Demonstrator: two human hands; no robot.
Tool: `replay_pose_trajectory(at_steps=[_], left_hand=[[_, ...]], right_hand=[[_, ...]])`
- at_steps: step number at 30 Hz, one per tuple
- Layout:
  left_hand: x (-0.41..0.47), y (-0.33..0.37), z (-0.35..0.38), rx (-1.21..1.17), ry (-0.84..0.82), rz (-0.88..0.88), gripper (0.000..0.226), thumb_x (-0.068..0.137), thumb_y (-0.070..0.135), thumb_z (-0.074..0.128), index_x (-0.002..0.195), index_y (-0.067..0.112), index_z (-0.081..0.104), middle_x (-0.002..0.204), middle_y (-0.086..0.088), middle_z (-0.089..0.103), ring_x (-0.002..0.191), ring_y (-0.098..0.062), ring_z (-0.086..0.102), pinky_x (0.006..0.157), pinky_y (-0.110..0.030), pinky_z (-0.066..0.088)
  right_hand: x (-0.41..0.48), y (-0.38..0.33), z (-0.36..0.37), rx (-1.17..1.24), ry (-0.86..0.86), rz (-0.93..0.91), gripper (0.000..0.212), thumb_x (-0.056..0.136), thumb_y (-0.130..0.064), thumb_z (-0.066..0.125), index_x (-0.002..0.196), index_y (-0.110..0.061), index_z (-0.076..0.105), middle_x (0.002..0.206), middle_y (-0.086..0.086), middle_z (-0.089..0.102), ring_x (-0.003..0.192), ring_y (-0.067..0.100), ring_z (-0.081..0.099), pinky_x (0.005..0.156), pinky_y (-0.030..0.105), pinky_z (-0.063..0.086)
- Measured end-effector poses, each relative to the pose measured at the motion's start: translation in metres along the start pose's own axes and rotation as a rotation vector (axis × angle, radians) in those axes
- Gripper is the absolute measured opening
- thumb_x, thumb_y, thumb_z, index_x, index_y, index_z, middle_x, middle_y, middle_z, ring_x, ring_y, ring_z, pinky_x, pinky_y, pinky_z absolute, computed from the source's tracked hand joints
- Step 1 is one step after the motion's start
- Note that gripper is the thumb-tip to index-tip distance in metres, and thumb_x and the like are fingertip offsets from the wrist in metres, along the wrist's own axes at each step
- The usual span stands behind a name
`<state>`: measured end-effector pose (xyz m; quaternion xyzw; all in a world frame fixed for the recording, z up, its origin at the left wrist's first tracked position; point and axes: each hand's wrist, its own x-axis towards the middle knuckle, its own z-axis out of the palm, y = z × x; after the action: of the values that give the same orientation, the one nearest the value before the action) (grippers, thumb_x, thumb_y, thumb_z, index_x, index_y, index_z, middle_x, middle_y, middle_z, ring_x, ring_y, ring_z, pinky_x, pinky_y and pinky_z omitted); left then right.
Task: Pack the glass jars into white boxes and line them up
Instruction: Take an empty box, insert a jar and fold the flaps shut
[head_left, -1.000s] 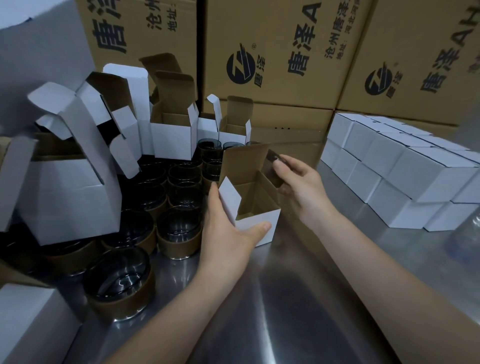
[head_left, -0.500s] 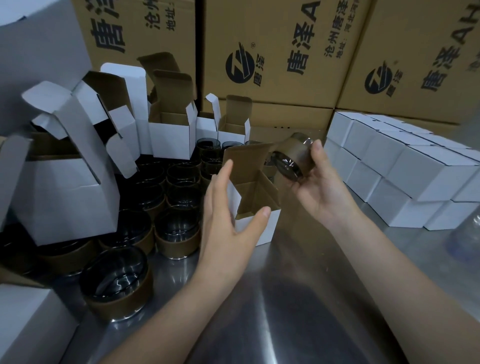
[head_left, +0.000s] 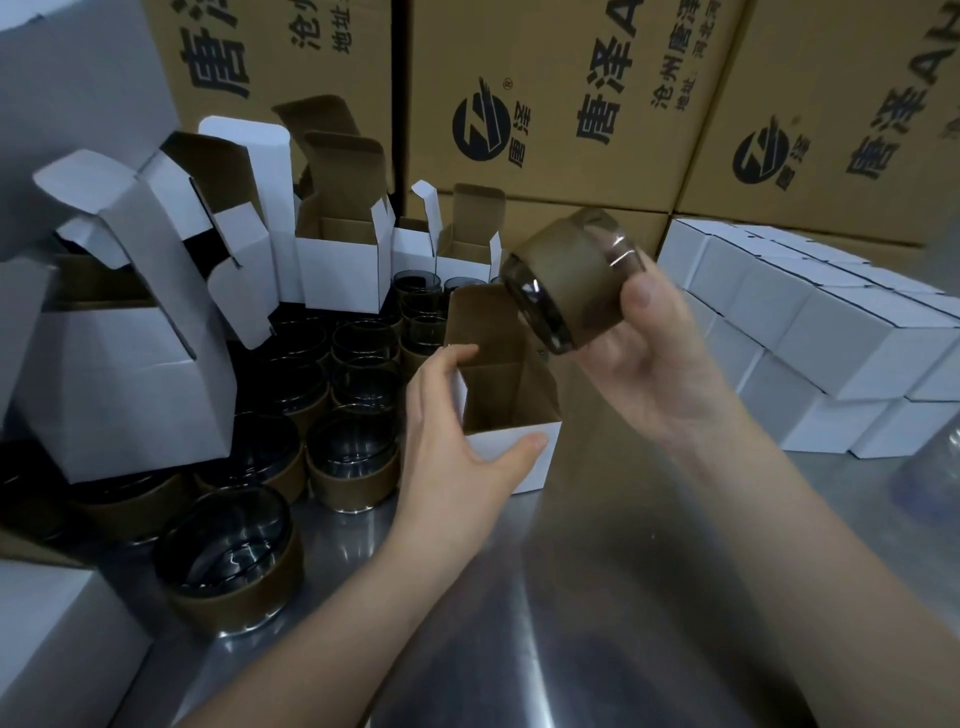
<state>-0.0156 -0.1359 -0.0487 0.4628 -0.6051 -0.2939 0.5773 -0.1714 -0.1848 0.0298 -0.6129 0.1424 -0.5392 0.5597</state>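
Lifted higher now, the right hand (head_left: 660, 374) grips a tilted, brown-sleeved smoky glass jar (head_left: 566, 280) above the open white box (head_left: 519, 474). The left hand (head_left: 447, 441) clasps that box.

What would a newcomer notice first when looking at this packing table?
The right hand holds a glass jar tilted in the air over an open white box, which the left hand steadies on the metal table. Left of them stand many more jars; on the right, closed white boxes are stacked in rows.
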Motion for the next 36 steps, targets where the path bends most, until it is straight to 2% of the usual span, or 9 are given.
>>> replay_pose_trajectory(at_steps=[2,5,7,12,15,19,23,31,36], left_hand=[[0.001,0.0,0.0,-0.019,0.005,0.001,0.077,0.072,0.016,0.085,0.126,0.046,0.037,0.138,0.01,0.042,0.132,-0.005,0.039,0.112,-0.033,0.038],[0.002,0.001,0.0,-0.037,0.017,-0.012,0.079,0.07,0.017,0.087,0.121,0.05,0.037,0.135,0.009,0.045,0.129,-0.007,0.042,0.109,-0.033,0.04],[0.003,0.0,0.001,-0.052,0.012,-0.035,0.081,0.068,0.017,0.088,0.129,0.038,0.038,0.134,0.008,0.047,0.128,-0.008,0.043,0.108,-0.034,0.042],[0.004,-0.001,0.001,-0.057,0.008,-0.039,0.085,0.068,0.017,0.088,0.128,0.042,0.034,0.134,0.012,0.044,0.128,-0.006,0.043,0.106,-0.03,0.042],[0.004,-0.002,0.002,-0.05,-0.002,-0.031,0.085,0.068,0.017,0.088,0.132,0.037,0.035,0.134,0.012,0.044,0.128,-0.005,0.043,0.106,-0.027,0.041],[0.005,-0.005,0.002,-0.043,-0.001,-0.029,0.086,0.068,0.019,0.088,0.131,0.04,0.033,0.136,0.014,0.043,0.129,-0.003,0.041,0.105,-0.023,0.038],[0.005,-0.007,0.002,-0.026,0.006,-0.017,0.085,0.067,0.019,0.089,0.128,0.042,0.034,0.135,0.013,0.043,0.128,-0.002,0.041,0.1,-0.016,0.036],[0.005,-0.009,0.003,-0.009,0.02,-0.005,0.087,0.066,0.02,0.089,0.129,0.041,0.033,0.136,0.013,0.042,0.129,-0.001,0.04,0.097,-0.011,0.034],[0.005,-0.009,0.003,0.012,0.02,-0.003,0.091,0.065,0.02,0.09,0.134,0.036,0.033,0.139,0.009,0.041,0.131,-0.006,0.04,0.104,-0.02,0.037]], right_hand=[[-0.002,0.0,0.009,-0.106,0.01,0.013,0.083,0.069,-0.046,0.083,0.132,-0.004,0.048,0.125,0.011,0.057,0.118,0.028,0.055,0.089,0.035,0.052],[-0.007,0.002,0.018,-0.31,0.021,0.034,0.082,0.065,-0.057,0.08,0.13,-0.014,0.055,0.124,0.001,0.064,0.122,0.023,0.057,0.093,0.036,0.051],[-0.009,0.0,0.02,-0.42,0.02,0.029,0.082,0.065,-0.059,0.077,0.13,-0.014,0.056,0.126,0.001,0.064,0.122,0.019,0.058,0.095,0.033,0.049],[-0.011,-0.006,0.015,-0.613,0.019,0.02,0.056,0.07,-0.035,0.077,0.122,-0.021,0.061,0.119,-0.002,0.067,0.114,0.012,0.063,0.091,0.023,0.05],[-0.011,-0.005,0.012,-0.702,-0.008,0.034,0.049,0.073,-0.022,0.077,0.12,-0.024,0.06,0.118,0.002,0.066,0.113,0.015,0.063,0.091,0.029,0.052],[-0.012,-0.006,0.013,-0.757,-0.023,0.027,0.052,0.072,-0.024,0.076,0.12,-0.026,0.057,0.12,0.001,0.063,0.116,0.018,0.061,0.094,0.046,0.054],[-0.014,-0.008,0.012,-0.795,0.004,0.065,0.06,0.072,-0.017,0.078,0.123,-0.023,0.048,0.117,-0.002,0.063,0.116,0.022,0.06,0.086,0.057,0.053],[-0.013,-0.009,0.016,-0.865,0.02,0.087,0.061,0.062,-0.033,0.084,0.109,-0.028,0.046,0.107,-0.003,0.067,0.107,0.022,0.065,0.084,0.051,0.056],[-0.012,-0.008,0.015,-0.962,0.038,0.107,0.062,0.054,-0.045,0.084,0.106,-0.033,0.052,0.102,-0.011,0.069,0.101,0.014,0.067,0.086,0.042,0.058]])
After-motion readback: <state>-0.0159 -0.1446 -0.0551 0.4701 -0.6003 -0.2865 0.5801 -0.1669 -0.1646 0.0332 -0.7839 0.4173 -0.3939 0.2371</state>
